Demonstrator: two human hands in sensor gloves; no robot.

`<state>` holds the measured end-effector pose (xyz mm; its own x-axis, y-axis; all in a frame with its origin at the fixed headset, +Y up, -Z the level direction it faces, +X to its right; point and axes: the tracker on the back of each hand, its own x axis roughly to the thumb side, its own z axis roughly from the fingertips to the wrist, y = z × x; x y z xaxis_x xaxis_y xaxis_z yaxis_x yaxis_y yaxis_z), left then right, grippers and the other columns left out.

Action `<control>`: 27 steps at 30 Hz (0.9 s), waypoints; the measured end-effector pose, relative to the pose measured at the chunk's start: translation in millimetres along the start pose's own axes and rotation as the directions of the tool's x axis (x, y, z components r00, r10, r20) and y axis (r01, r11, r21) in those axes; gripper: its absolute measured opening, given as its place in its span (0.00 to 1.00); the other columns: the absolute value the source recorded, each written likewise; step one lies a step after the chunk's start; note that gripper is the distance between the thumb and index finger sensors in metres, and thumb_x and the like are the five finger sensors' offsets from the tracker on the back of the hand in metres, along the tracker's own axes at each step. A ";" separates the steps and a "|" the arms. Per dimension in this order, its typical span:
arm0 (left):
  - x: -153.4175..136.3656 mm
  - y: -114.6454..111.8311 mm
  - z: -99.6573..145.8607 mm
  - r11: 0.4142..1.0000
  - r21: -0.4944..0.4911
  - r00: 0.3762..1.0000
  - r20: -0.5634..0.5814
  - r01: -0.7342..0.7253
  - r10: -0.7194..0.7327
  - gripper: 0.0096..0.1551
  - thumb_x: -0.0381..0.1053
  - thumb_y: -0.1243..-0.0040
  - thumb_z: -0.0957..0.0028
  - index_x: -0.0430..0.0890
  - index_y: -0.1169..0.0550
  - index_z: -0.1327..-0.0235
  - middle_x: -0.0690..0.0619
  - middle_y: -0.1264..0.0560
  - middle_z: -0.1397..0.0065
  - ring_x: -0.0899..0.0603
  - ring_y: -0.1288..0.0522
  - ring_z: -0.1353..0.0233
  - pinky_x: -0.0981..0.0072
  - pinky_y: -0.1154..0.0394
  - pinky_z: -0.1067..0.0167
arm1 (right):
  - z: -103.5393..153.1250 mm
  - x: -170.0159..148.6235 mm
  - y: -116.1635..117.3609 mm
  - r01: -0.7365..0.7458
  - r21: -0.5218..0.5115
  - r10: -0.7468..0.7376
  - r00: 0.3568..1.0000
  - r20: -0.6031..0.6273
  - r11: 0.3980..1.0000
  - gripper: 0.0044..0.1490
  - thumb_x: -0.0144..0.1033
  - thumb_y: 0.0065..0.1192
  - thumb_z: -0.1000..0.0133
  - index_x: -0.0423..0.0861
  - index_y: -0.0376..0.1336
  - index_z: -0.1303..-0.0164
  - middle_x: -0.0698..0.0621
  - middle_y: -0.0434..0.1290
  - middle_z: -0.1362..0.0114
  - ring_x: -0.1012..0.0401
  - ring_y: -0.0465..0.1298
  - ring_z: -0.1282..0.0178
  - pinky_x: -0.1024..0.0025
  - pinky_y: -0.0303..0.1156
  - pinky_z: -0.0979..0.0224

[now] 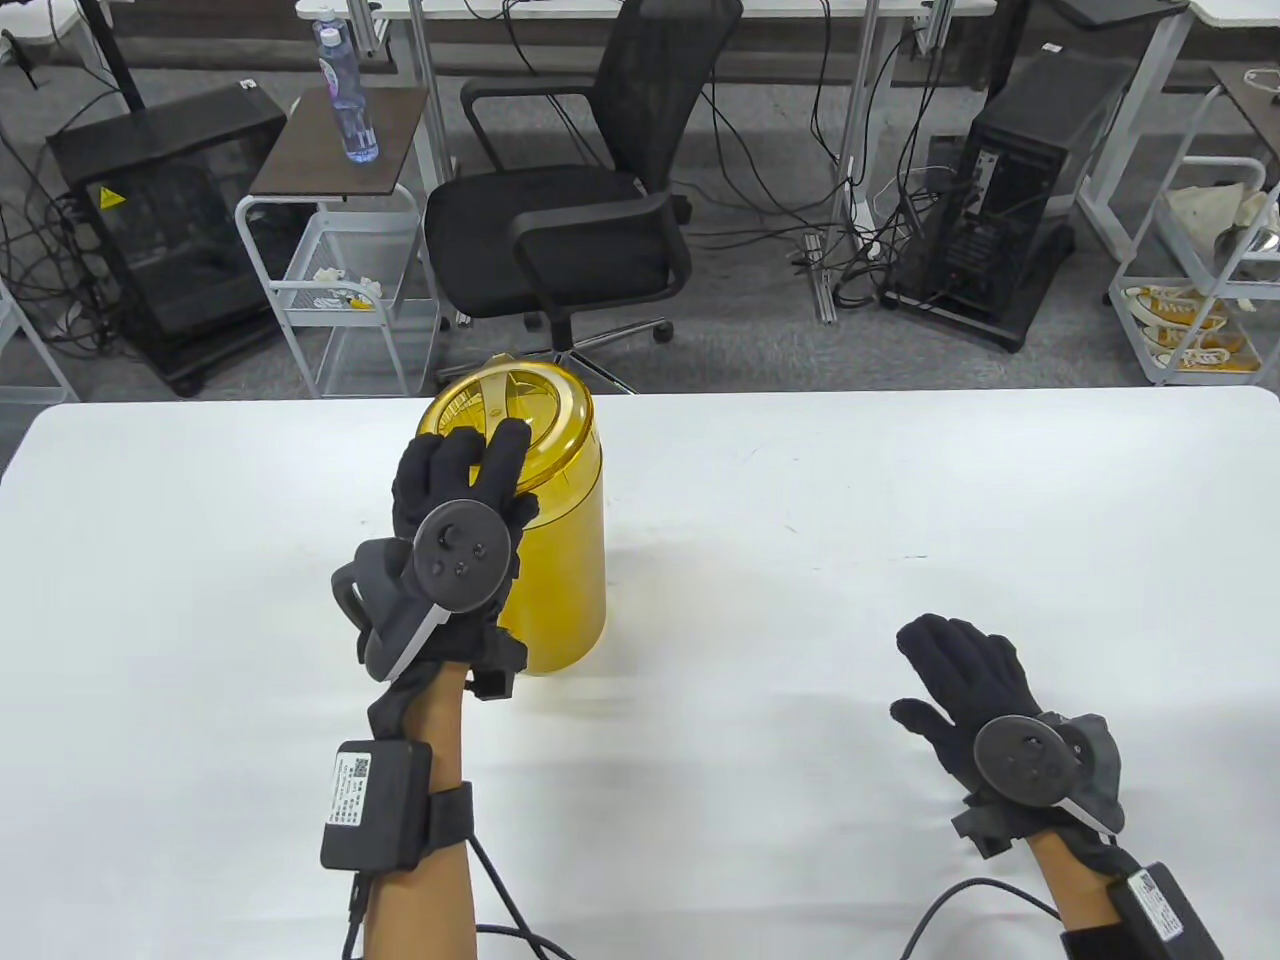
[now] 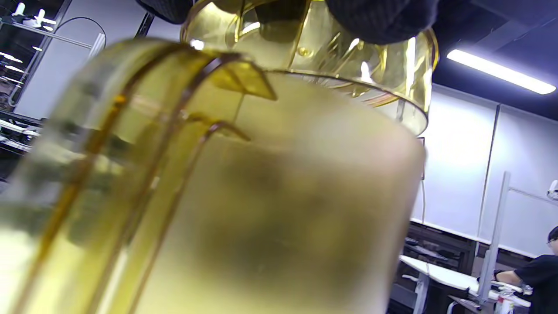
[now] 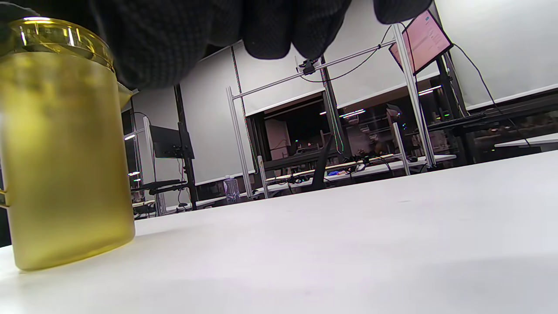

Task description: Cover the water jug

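Note:
A yellow see-through water jug (image 1: 558,560) stands upright on the white table (image 1: 800,520), left of centre. Its yellow lid (image 1: 520,405) sits on the jug's mouth. My left hand (image 1: 465,475) lies over the near side of the lid with straight fingers resting on top. The left wrist view is filled by the jug's wall (image 2: 279,209) and handle (image 2: 130,144), with the lid (image 2: 331,48) above. My right hand (image 1: 960,680) rests flat and open on the table at the right, holding nothing. From the right wrist view the jug (image 3: 65,148) stands at the far left.
Beyond the table's far edge stand a black office chair (image 1: 570,210), a small side table with a water bottle (image 1: 345,95), and computer towers. Bare white tabletop stretches between the jug and my right hand.

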<state>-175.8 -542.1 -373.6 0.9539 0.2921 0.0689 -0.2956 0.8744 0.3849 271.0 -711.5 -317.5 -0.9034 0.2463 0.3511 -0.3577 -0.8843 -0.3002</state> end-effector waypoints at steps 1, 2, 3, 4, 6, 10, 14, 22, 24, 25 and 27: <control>-0.7 -1.3 -0.9 1.000 -0.006 1.000 0.001 -0.005 0.005 0.38 0.55 0.45 0.46 0.68 0.38 0.19 0.52 0.41 0.10 0.41 0.50 0.12 0.38 0.42 0.17 | 0.1 0.0 -0.1 0.000 0.001 0.000 1.000 0.000 1.000 0.47 0.49 0.68 0.47 0.58 0.52 0.18 0.50 0.59 0.12 0.49 0.60 0.14 0.39 0.56 0.18; -0.9 -2.9 -0.9 1.000 -0.009 1.000 0.000 -0.010 0.010 0.38 0.54 0.44 0.46 0.68 0.38 0.19 0.52 0.41 0.10 0.40 0.50 0.12 0.37 0.42 0.17 | 0.0 0.1 0.0 0.000 0.003 0.000 1.000 0.001 1.000 0.47 0.49 0.68 0.47 0.58 0.52 0.18 0.50 0.59 0.12 0.49 0.60 0.14 0.39 0.56 0.18; -1.2 -3.9 -0.9 1.000 -0.005 1.000 0.001 -0.003 0.003 0.38 0.54 0.44 0.46 0.68 0.38 0.19 0.52 0.41 0.10 0.40 0.50 0.12 0.38 0.42 0.17 | 0.0 0.2 0.1 0.001 0.003 -0.001 1.000 0.002 1.000 0.47 0.49 0.68 0.47 0.58 0.52 0.18 0.50 0.59 0.12 0.49 0.60 0.14 0.39 0.56 0.18; -1.2 -4.5 -1.0 1.000 -0.005 1.000 -0.002 0.000 0.000 0.38 0.54 0.44 0.46 0.68 0.38 0.19 0.52 0.41 0.10 0.40 0.50 0.12 0.38 0.42 0.17 | 0.0 0.2 0.1 0.001 0.004 -0.001 1.000 0.002 1.000 0.47 0.49 0.68 0.47 0.58 0.52 0.18 0.50 0.59 0.12 0.49 0.60 0.14 0.39 0.56 0.18; 0.0 -7.1 -1.2 0.999 -0.031 1.000 0.001 0.030 -0.030 0.38 0.54 0.44 0.46 0.68 0.38 0.19 0.52 0.42 0.10 0.41 0.51 0.12 0.38 0.43 0.16 | 0.0 0.1 0.3 0.000 0.005 0.000 1.000 0.003 1.000 0.46 0.49 0.68 0.47 0.58 0.53 0.18 0.50 0.59 0.12 0.49 0.60 0.14 0.39 0.56 0.18; 2.4 -12.7 1.3 0.994 -0.051 0.996 0.013 0.094 -0.094 0.38 0.54 0.45 0.45 0.68 0.38 0.19 0.53 0.43 0.09 0.41 0.52 0.11 0.38 0.43 0.16 | 0.2 0.0 0.0 0.001 0.004 -0.001 1.000 0.003 1.000 0.46 0.49 0.68 0.47 0.58 0.53 0.18 0.50 0.59 0.12 0.49 0.60 0.14 0.39 0.56 0.18; -4.1 -18.8 3.0 0.984 -0.146 0.995 0.026 0.103 -0.101 0.37 0.61 0.46 0.45 0.68 0.37 0.18 0.53 0.45 0.07 0.40 0.53 0.10 0.34 0.47 0.16 | 0.2 0.0 0.1 0.003 0.003 -0.003 1.000 0.005 1.000 0.46 0.50 0.68 0.47 0.58 0.53 0.18 0.50 0.59 0.12 0.49 0.60 0.14 0.39 0.56 0.18; 4.4 -12.1 6.9 0.971 -0.154 0.983 0.032 0.181 -0.178 0.42 0.66 0.47 0.47 0.66 0.41 0.15 0.56 0.51 0.05 0.40 0.57 0.09 0.33 0.53 0.15 | 0.4 0.3 0.7 0.003 0.006 -0.003 1.000 0.007 1.000 0.46 0.50 0.68 0.47 0.58 0.53 0.18 0.50 0.59 0.12 0.49 0.60 0.14 0.39 0.56 0.18; 9.1 -10.1 11.6 0.981 -0.102 0.985 0.066 0.166 -0.160 0.42 0.65 0.47 0.46 0.65 0.42 0.15 0.54 0.51 0.05 0.41 0.57 0.09 0.34 0.53 0.15 | 0.3 0.1 0.8 0.004 0.006 -0.004 1.000 0.005 1.000 0.46 0.50 0.68 0.47 0.59 0.53 0.18 0.50 0.59 0.12 0.49 0.60 0.14 0.39 0.56 0.18; 11.5 -9.4 14.0 0.986 -0.080 0.986 0.087 0.148 -0.141 0.42 0.65 0.47 0.45 0.64 0.42 0.14 0.54 0.51 0.05 0.41 0.56 0.09 0.35 0.53 0.15 | 0.3 0.1 0.8 0.005 0.007 -0.005 1.000 0.005 1.000 0.46 0.50 0.68 0.47 0.58 0.53 0.18 0.50 0.59 0.12 0.49 0.60 0.14 0.39 0.56 0.18; 18.8 -7.6 21.0 0.993 -0.028 0.984 0.144 0.112 -0.107 0.41 0.65 0.47 0.45 0.63 0.40 0.15 0.53 0.49 0.06 0.40 0.55 0.09 0.36 0.53 0.15 | 0.3 0.2 1.2 0.004 0.010 -0.004 1.000 0.005 1.000 0.46 0.50 0.68 0.47 0.58 0.53 0.18 0.50 0.59 0.12 0.49 0.60 0.14 0.39 0.56 0.18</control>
<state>-154.5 -551.4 -355.9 0.9775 0.1380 0.1594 -0.1882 0.9120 0.3644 270.4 -712.6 -317.5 -0.9009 0.2479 0.3564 -0.3588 -0.8872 -0.2899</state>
